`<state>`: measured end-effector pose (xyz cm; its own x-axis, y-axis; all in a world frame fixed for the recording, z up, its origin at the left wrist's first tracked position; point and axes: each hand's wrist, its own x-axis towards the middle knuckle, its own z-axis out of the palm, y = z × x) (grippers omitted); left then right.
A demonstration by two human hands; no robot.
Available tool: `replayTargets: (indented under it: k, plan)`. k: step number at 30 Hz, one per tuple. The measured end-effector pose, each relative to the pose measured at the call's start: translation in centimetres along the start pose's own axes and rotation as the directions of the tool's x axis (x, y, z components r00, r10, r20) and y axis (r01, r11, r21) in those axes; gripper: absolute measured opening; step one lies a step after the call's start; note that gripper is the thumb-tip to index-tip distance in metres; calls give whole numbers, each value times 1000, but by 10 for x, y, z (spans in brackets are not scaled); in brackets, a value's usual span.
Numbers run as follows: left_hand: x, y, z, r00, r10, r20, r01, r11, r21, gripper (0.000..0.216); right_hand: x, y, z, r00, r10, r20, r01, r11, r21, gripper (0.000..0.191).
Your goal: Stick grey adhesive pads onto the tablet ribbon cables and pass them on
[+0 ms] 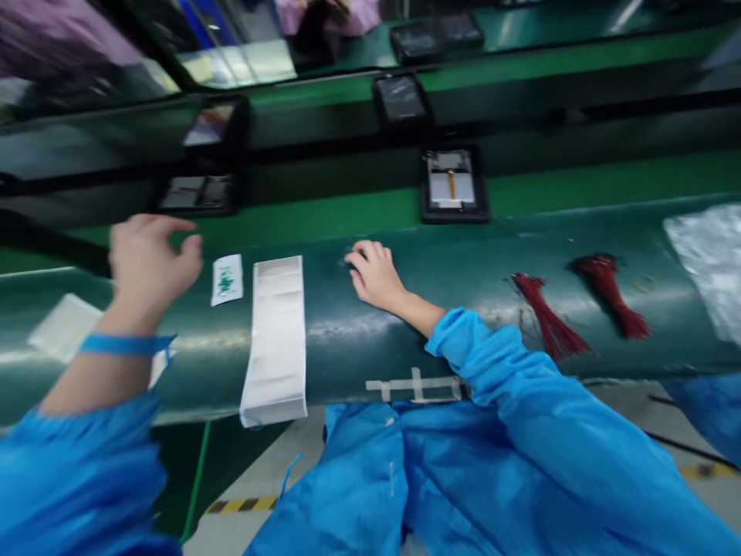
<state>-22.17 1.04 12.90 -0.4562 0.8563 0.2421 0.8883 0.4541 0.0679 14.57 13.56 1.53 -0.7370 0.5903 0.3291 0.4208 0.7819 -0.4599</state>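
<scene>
My left hand (153,259) is raised at the left, with a blue band round the wrist. Its fingers curve forward, and a gap shows between thumb and fingertips. Behind it on the line is a black tray-like holder with a device (197,193). My right hand (376,274) rests low over the green bench mat, fingers loosely bent and thumb apart. A small blurred dark thing (346,259) lies at its fingertips; I cannot make out what it is. Between my hands are a long white paper strip (278,332) and a small white packet with green print (227,279).
Two bundles of red wires (547,316) lie to the right, beside a silvery plastic bag (709,262). Another opened device in a black holder (451,185) sits on the green line, with more holders beyond. Clear tape (414,384) marks the bench's front edge.
</scene>
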Motion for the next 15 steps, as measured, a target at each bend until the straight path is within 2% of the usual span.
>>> replayTargets:
  k: [1, 2, 5, 8, 10, 12, 15]
  plan:
    - [26, 3, 8, 992, -87, 95, 89, 996, -18, 49, 2, 1, 6, 999, 22, -24, -21, 999, 30, 29]
    - [49, 5, 19, 983, -127, 130, 130, 991, -18, 45, 4, 3, 10, 999, 28, -40, -26, 998, 53, 30]
    - [94, 6, 57, 969, -178, 173, 186, 982, -34, 40, 4, 8, 15, 998, -1, -56, 7, 996, 94, 28]
    - [112, 11, 93, 972, -158, 172, 170, 984, -61, 44, 2, 8, 16, 998, -26, -62, 32, 996, 89, 24]
    - [119, 15, 109, 980, -147, 138, 157, 985, -67, 50, 2, 6, 17, 997, -33, -68, 38, 997, 69, 22]
    - [125, 17, 117, 982, -152, 108, 160, 985, -69, 55, 3, 5, 18, 997, -42, -68, 46, 997, 60, 20]
    - [134, 17, 119, 979, -166, 118, 175, 982, -72, 55, 4, 4, 17, 995, -89, -45, 92, 993, 71, 23]
